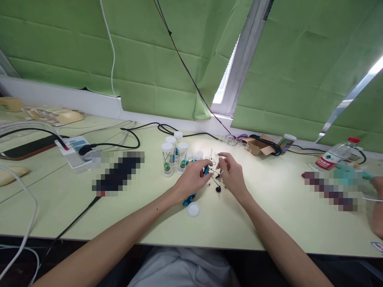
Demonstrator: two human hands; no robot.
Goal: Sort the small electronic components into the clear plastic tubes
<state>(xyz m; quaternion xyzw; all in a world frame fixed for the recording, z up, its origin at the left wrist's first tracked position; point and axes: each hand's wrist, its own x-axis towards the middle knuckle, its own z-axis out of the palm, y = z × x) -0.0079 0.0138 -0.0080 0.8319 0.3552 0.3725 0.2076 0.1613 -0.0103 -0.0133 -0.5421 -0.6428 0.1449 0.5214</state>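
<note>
My left hand point(193, 177) is closed in a pinch around a small blue metallic part point(206, 170) with a thin dark rod. Close beside it, my right hand point(231, 174) has its fingers curled together over several thin metal rods; what they grip is too small to make out. Below the hands, a black round-ended piece point(218, 189) lies on the table. Another blue metallic part point(189, 200) lies under my left wrist, with a white round cap point(193, 209) in front of it. To the left stand several clear, white-capped tubes point(167, 160) containing green or blue pieces.
A power strip point(73, 153) with cables sits on the left of the table point(119, 219). At the back are clear cups point(229, 139), an open cardboard box point(259, 146) and a printed canister point(286, 143). A red-capped bottle point(335, 155) stands right, near another person's hand point(377, 185).
</note>
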